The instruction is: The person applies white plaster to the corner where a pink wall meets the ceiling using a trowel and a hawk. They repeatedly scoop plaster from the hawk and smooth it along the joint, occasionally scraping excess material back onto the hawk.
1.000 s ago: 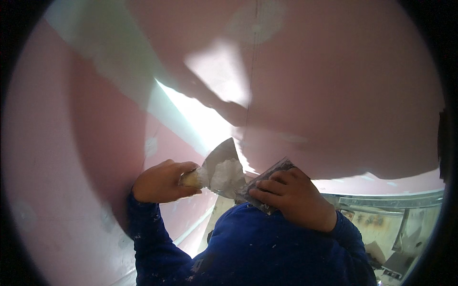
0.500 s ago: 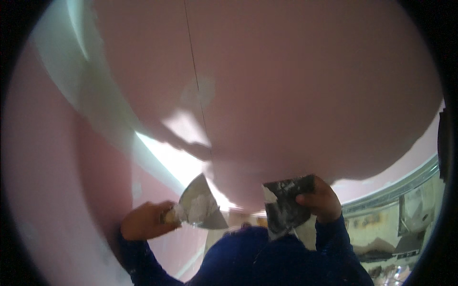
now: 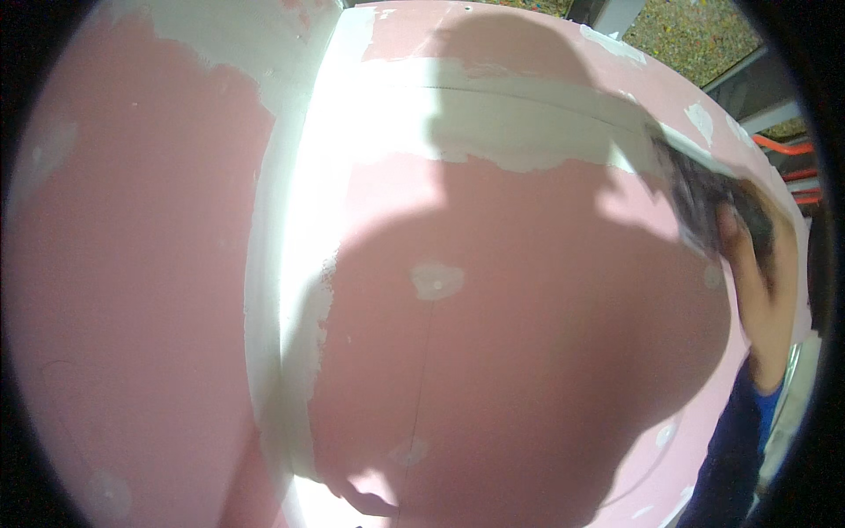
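While the right hand (image 3: 761,264) is raised high at the right side of the pink plasterboard wall (image 3: 546,352), its fingers are closed around the handle of a wide flat metal filling knife (image 3: 695,198). The blade of this knife is blurred, and it lies against the wall at the right end of the horizontal band of white joint filler (image 3: 519,123), which runs across the upper part of the wall. I cannot tell exactly how much of the blade touches the filler. Below the hand, the dark blue sleeve (image 3: 735,449) goes down along the right edge of the wall.

Left of the horizontal band, a vertical strip of white filler (image 3: 295,290) follows the inner corner of the wall from top to bottom, and strong light falls on it. Near the middle of the wall, under the band, a small round patch of white filler (image 3: 436,280) covers a spot, and a thin vertical seam (image 3: 424,378) goes down from it. A dark shadow of a person (image 3: 528,290) falls over the centre of the wall. The left hand is not visible.
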Demonstrator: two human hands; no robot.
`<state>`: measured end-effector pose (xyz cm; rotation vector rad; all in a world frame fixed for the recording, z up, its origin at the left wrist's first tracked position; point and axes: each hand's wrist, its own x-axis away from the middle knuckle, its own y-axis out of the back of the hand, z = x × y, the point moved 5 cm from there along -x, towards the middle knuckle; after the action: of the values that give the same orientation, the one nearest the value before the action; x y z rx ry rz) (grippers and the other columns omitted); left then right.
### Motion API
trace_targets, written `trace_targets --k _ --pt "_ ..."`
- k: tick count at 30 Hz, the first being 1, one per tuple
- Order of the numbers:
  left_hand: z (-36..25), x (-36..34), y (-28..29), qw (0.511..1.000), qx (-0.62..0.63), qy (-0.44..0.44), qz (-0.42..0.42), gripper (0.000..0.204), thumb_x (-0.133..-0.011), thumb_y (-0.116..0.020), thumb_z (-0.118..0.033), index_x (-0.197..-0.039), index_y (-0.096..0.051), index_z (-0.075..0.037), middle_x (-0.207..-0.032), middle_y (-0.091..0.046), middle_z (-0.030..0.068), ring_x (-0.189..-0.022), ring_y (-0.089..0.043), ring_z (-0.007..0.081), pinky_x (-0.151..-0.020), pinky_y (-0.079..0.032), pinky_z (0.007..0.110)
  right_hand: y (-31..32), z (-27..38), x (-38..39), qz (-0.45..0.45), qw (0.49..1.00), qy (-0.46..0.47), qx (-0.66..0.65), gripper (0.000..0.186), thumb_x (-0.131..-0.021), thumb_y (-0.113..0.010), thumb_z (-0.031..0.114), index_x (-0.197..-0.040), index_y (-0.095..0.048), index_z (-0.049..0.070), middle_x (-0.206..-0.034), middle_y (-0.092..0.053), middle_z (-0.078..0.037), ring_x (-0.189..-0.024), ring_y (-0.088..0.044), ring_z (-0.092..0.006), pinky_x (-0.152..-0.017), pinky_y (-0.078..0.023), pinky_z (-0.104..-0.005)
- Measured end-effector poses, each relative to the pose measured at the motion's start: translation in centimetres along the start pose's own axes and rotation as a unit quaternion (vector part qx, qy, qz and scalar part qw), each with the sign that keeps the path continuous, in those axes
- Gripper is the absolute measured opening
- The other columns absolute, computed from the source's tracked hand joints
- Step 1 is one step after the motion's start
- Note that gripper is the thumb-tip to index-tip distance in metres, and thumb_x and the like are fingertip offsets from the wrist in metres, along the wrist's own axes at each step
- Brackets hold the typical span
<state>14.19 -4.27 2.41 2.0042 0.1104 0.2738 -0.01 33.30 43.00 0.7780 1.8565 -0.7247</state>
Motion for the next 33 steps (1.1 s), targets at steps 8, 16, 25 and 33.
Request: trace_targets --k 8,16,25,33 --pt "-1.0 0.5 0.9 0.999 -0.012 -0.021 -0.036 0.043 -0.088 -0.062 -0.034 -0.123 -0.057 -0.01 -0.092 -0.067 0.0161 -0.083 -0.065 0.0276 -0.073 -0.051 0.041 -12.6 5.9 -23.8 -0.017 0.969 0.231 0.084 0.026 -0.089 -0.051 0.008 -0.106 -0.07 0.002 -0.103 -0.068 -0.022 -0.093 -0.064 -0.0374 -0.082 -0.049 -0.0446" --pt "-1.1 1.0 1.3 0.998 -0.018 -0.023 -0.057 0.039 -0.088 -0.064 -0.027 -0.12 -0.059 -0.007 -0.088 -0.068 0.0108 -0.077 -0.064 0.0211 -0.066 -0.05 0.036 -18.8 5.0 -28.4 0.016 0.983 0.182 0.024 0.026 -0.084 -0.052 0.012 -0.1 -0.071 0.005 -0.103 -0.068 -0.021 -0.095 -0.064 -0.0388 -0.08 -0.05 -0.0464" --pt "-1.7 0.9 2.2 0.996 -0.027 -0.022 -0.08 0.035 -0.087 -0.066 -0.019 -0.117 -0.062 -0.003 -0.084 -0.068 0.0049 -0.07 -0.064 0.0138 -0.059 -0.05 0.031 -19.3 3.3 -27.8 0.13 0.962 0.222 0.087 0.028 -0.083 -0.057 0.018 -0.103 -0.069 0.002 -0.1 -0.068 -0.023 -0.095 -0.064 -0.0383 -0.082 -0.05 -0.0465" --pt "-4.2 1.1 3.7 0.996 -0.034 -0.032 -0.078 0.025 -0.088 -0.063 -0.019 -0.106 -0.063 -0.001 -0.082 -0.067 0.0097 -0.069 -0.064 0.0197 -0.059 -0.051 0.034 -21.2 1.5 -33.4 0.163 0.975 0.082 0.125 0.039 -0.087 -0.057 0.025 -0.117 -0.063 0.001 -0.113 -0.065 -0.023 -0.105 -0.062 -0.0382 -0.088 -0.048 -0.0461"
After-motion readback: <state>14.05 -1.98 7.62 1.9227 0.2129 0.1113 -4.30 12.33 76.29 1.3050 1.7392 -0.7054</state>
